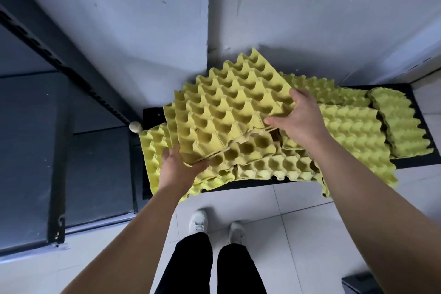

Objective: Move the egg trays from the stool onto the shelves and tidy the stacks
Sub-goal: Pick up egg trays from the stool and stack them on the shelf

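Several yellow egg trays lie in loose, overlapping stacks on a low black stool (405,162) against the wall. A tilted stack of egg trays (226,105) is lifted at an angle above the pile. My left hand (177,169) grips its near left corner from below, thumb on top. My right hand (298,117) holds its right edge, fingers curled over the rim. More trays (353,136) spread flat to the right, and a small separate stack (401,124) lies at the far right end.
A dark metal shelf unit (62,141) with grey shelves stands to the left, its perforated upright (59,55) slanting across. White walls meet in a corner behind the stool. My feet (217,227) stand on pale floor tiles. A dark object (362,284) sits at bottom right.
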Motion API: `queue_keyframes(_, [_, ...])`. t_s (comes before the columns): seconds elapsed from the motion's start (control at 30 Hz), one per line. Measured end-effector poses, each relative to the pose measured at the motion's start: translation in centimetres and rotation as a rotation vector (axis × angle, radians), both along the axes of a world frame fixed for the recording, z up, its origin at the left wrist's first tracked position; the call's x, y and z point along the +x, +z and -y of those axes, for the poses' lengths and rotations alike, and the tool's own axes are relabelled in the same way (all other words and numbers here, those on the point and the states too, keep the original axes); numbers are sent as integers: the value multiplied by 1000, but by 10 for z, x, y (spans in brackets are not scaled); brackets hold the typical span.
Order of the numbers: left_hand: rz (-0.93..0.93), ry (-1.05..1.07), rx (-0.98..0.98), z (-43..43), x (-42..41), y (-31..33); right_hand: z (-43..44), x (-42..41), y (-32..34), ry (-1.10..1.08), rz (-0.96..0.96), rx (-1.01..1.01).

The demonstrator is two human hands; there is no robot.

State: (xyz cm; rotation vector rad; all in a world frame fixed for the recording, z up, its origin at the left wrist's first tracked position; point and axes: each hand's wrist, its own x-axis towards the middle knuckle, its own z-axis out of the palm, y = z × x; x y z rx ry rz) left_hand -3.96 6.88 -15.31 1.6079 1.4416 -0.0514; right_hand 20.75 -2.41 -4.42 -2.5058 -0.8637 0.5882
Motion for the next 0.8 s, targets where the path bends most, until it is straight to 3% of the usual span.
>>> queue_keyframes(0.33, [275,96,39,-3,3,69,27,-10,27,-80,-21,54])
queue_keyframes(0.8, [415,126,533,69,-64,218,105,-73,150,23,77,357])
